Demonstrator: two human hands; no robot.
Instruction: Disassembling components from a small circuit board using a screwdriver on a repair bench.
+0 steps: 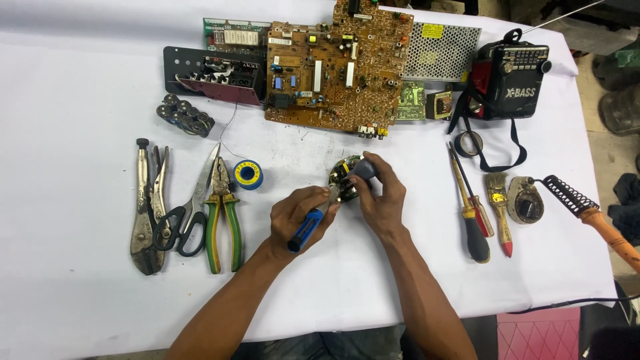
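Note:
My left hand [298,217] grips a blue-handled screwdriver [308,229], its tip pointing up and right into a small round electronic part [345,175] with coloured wires. My right hand [380,197] holds that round part from the right, fingers curled over its top and thumb by the screwdriver tip. Both hands meet at the middle of the white-covered table [80,293].
A large brown circuit board [337,67], a black panel [210,77] and a black radio [510,80] lie at the back. Locking pliers [143,207], scissors [190,210], green pliers [223,213] and a solder reel [248,175] sit left. Screwdrivers [473,213], a brush [500,207] and a soldering iron [593,213] sit right.

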